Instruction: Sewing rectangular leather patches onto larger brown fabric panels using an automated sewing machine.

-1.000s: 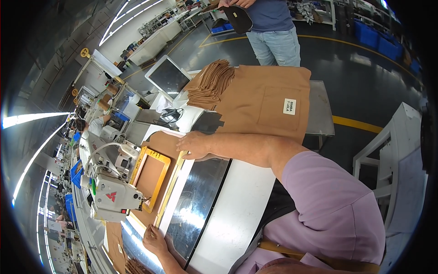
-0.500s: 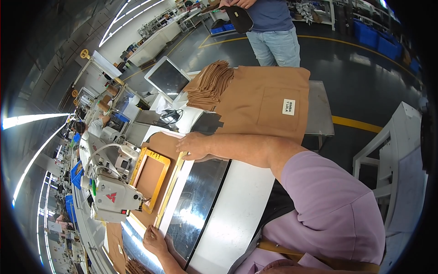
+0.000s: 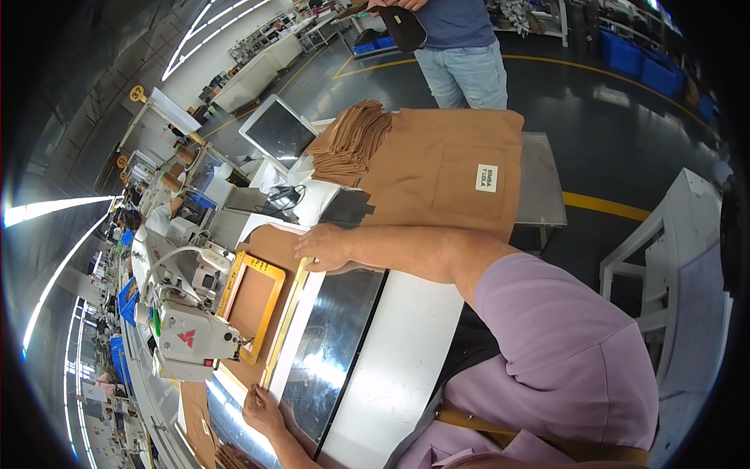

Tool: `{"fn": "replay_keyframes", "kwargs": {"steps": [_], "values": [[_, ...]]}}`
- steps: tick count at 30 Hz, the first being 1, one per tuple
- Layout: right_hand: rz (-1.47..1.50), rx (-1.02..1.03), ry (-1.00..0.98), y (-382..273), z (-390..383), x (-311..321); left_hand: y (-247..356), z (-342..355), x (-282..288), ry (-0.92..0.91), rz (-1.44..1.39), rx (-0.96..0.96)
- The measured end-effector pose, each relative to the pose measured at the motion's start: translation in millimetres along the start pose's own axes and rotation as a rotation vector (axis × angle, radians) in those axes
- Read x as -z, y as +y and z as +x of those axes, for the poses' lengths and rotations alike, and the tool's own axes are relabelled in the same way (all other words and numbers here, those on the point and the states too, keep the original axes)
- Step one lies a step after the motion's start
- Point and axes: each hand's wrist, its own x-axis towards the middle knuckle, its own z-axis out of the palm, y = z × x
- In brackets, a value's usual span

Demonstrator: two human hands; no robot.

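Observation:
A brown fabric panel [image 3: 277, 245] lies on the sewing machine's bed. On it rests a yellow rectangular frame [image 3: 275, 311], beneath the white sewing machine head [image 3: 195, 340]. A narrow yellow strip [image 3: 283, 332] runs along the panel's near edge. At the strip's upper end, my right hand [image 3: 324, 246] is closed over the panel's edge, its fingertips partly hidden. My left hand [image 3: 263, 409] has its fingers pinched together at the lower end, by the panel's corner. Exactly how much fabric each hand grips is hard to see.
A stack of brown pieces [image 3: 355, 141] and a large brown panel with a pocket and white label [image 3: 461, 176] lie beyond my right arm. A screen [image 3: 279, 133] stands nearby. A person [image 3: 461, 47] holds a dark pouch. A white frame stand [image 3: 664, 258] is at right.
The whole view has shifted slightly, so things sit a little further left and higher. Both hands keep their places at the panel's edge.

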Motion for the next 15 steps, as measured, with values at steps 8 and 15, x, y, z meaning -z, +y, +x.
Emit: {"fn": "replay_keyframes", "kwargs": {"steps": [8, 15], "values": [[0.039, -0.024, 0.005, 0, -7, -1, 4, -1, -2, -0.014, 0.022, -0.001], [0.028, -0.032, -0.011, -3, -2, -1, -4, -5, 1, 0.081, 0.069, -0.063]]}}
